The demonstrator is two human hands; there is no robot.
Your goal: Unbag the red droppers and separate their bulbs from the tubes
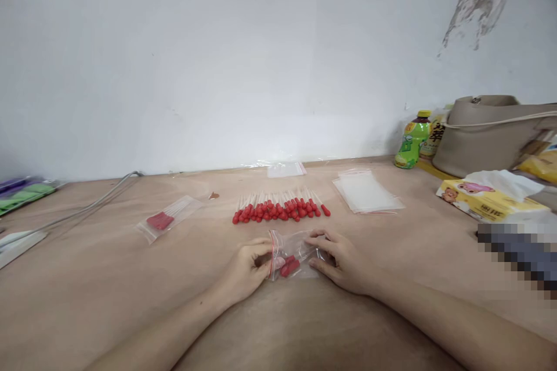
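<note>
A clear zip bag (pixel 300 246) with a red stripe along its left opening is between my hands, near the front of the table. Inside it lie a few red pieces (pixel 289 267). My left hand (pixel 250 266) grips the bag at the striped opening, with a fingertip showing through the plastic beside the red pieces. The fingers of my right hand (pixel 337 258) are curled on the bag's right end. Beyond the bag lies a row of red-tipped thin pale sticks (pixel 278 210), tips towards me. To the left is a filled zip bag (pixel 161 220) with similar red-tipped sticks.
Flat zip bags (pixel 368 191) are stacked right of the row; another bag (pixel 285 170) lies by the wall. At right stand a green bottle (pixel 409 142), a beige handbag (pixel 491 133) and a tissue pack (pixel 487 197). A grey cable (pixel 96 203) crosses the left side.
</note>
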